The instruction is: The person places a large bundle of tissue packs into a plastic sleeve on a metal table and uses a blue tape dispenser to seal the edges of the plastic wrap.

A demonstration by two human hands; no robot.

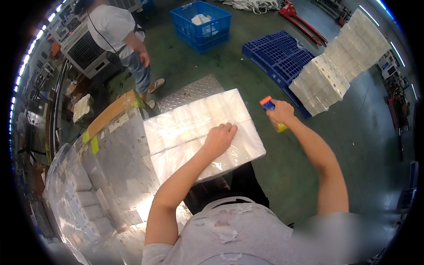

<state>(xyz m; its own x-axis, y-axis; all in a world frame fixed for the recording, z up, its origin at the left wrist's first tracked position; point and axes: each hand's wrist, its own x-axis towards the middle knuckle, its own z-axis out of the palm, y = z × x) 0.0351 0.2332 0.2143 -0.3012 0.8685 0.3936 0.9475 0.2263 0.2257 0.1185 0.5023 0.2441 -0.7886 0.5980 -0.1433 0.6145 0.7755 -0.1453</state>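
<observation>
In front of me, a large white pack wrapped in clear plastic film (194, 119) lies tilted at the edge of the metal worktable (119, 163), its right part reaching past it. My left hand (221, 139) presses on top of the pack, fingers curled against the film. Off to the right, my right hand (280, 113) is closed round a small handheld tool (266, 103) with an orange end, a blue body and a yellow lower part. It is held in the air, apart from the pack. The tool's exact kind cannot be made out.
A clear plastic bag of white packs (86, 203) lies at the table's left. Ahead are a standing person (117, 35), a blue crate (202, 26) and a metal plate (190, 95). A blue pallet (282, 57), stacked wrapped packs (322, 84) and a red pallet jack (300, 22) stand right.
</observation>
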